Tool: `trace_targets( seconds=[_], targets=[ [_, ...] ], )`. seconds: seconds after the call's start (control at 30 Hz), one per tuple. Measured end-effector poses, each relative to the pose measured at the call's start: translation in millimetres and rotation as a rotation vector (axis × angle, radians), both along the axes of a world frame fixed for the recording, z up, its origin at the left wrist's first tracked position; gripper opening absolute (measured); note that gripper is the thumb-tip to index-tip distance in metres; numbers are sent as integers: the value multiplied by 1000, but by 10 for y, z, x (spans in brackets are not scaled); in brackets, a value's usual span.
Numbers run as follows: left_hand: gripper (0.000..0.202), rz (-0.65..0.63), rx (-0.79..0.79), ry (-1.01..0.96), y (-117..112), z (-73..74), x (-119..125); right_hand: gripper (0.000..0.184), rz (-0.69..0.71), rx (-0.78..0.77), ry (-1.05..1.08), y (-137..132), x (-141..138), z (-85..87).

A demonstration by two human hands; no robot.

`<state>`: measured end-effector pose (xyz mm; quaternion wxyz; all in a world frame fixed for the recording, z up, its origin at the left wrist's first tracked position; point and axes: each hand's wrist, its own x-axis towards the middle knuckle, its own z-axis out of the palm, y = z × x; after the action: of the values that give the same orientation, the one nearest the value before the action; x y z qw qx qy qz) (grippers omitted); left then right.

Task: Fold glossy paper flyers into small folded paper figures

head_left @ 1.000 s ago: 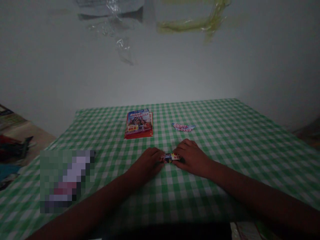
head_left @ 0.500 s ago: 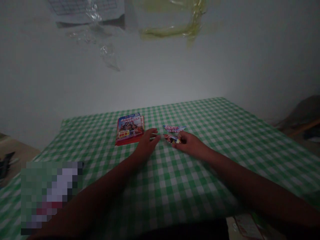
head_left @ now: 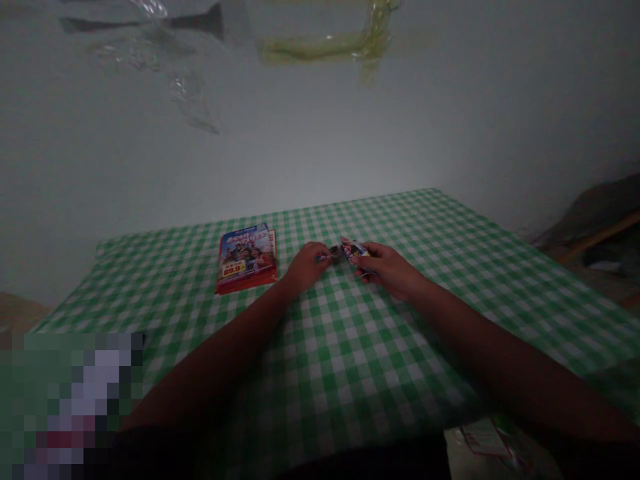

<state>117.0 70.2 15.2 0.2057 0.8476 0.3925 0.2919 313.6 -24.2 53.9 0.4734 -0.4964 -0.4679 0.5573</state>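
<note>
My right hand [head_left: 387, 268] is closed on a small piece of printed flyer [head_left: 353, 248], pinched between thumb and fingers and tilted up off the cloth. Just to its left, my left hand [head_left: 309, 267] is closed on another small printed piece of flyer [head_left: 326, 256], mostly hidden by the fingers. Whether the two pieces are joined, I cannot tell. A stack of red and blue flyers [head_left: 247, 261] with a yellow price box lies flat to the left of my left hand.
A green and white checked cloth [head_left: 320, 373] covers the table. Behind it rises a pale wall [head_left: 320, 147] with peeling tape [head_left: 320, 50]. A pixelated patch [head_left: 75, 407] hides something at the lower left. Printed packaging [head_left: 485, 437] lies below the table's front edge.
My left hand has gone from open and empty to closed on a flyer piece. My right hand has lifted and tilted its piece. The view has shifted slightly.
</note>
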Motion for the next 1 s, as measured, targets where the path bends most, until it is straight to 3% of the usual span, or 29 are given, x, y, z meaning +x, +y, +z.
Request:
trace_targets(
  seconds=[0.2, 0.27, 0.43, 0.57, 0.7, 0.8, 1.0],
  targets=[
    [17, -62, -80, -43, -326, 165, -327, 32, 14, 109, 61, -28, 7, 8],
    [30, -99, -127, -89, -476, 230, -444, 32, 23, 161, 35, -48, -14, -7],
    [40, -159, -407, -132, -924, 321, -632, 28, 121, 188, -108, -176, -151, -14],
    [34, -121, -636, -364, -1204, 242, -674, 26, 221, 209, -218, -304, -273, -13],
    [41, -62, -774, -587, -1290, 119, -663, 22, 276, 228, -204, -344, -342, -98],
    [44, -85, -784, -723, -1275, 69, -640, 23, 263, 224, -168, -325, -367, -205],
    [28, -68, -756, -781, -1273, 56, -625, 19, 224, 395, -208, -332, -391, -292]
  ],
)
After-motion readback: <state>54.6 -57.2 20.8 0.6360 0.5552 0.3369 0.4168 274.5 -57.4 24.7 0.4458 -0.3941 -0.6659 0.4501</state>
